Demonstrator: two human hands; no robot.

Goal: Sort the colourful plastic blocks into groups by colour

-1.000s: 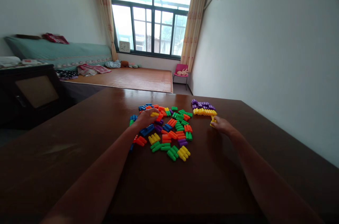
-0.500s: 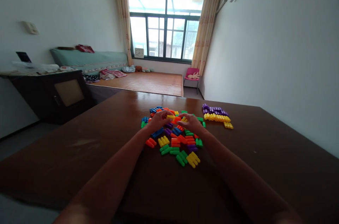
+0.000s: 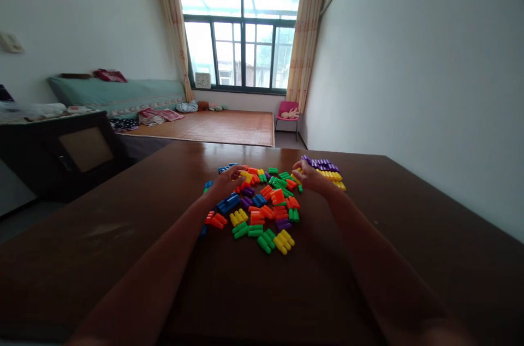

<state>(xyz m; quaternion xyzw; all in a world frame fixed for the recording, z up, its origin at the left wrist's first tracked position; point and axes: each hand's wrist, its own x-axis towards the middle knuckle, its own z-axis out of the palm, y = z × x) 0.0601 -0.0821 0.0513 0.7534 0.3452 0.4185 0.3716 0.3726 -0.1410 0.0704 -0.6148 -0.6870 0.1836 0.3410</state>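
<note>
1. Yellow plastic shows at the fingertips of the left hand (image 3: 224,185): its thumb and fingers are clamped on a yellow connector block (image 3: 246,177), held over the far left part of the scattered pieces.
2. The right hand (image 3: 313,178) has its fingers drawn together around a second yellow piece (image 3: 296,175), mostly hidden by them; how firmly they press, I cannot tell. This hand is between the loose pile and the sorted rows, well apart from the left one.
3. Below and between the hands spreads the loose pile of finger-shaped connector blocks. An orange block (image 3: 277,196) sits tilted among its neighbours; a blue block (image 3: 228,203) lies just beside the left wrist.
4. Along the pile's near edge, a green block (image 3: 266,241) lies beside a yellow three-pronged block (image 3: 284,242), with a purple block (image 3: 283,224) just behind them.
5. Past the right hand are a purple row (image 3: 323,165) and, on its near side, a yellow row (image 3: 331,175), both partly covered by the hand.
6. All of it rests on a glossy dark brown table (image 3: 262,291).
7. Farther out are a bed (image 3: 221,126) with a woven mat, a dark cabinet (image 3: 41,144) at left, a pink chair (image 3: 285,106) bearing a plush toy (image 3: 290,113), and a square clock (image 3: 203,80) by the curtained window (image 3: 243,51).
</note>
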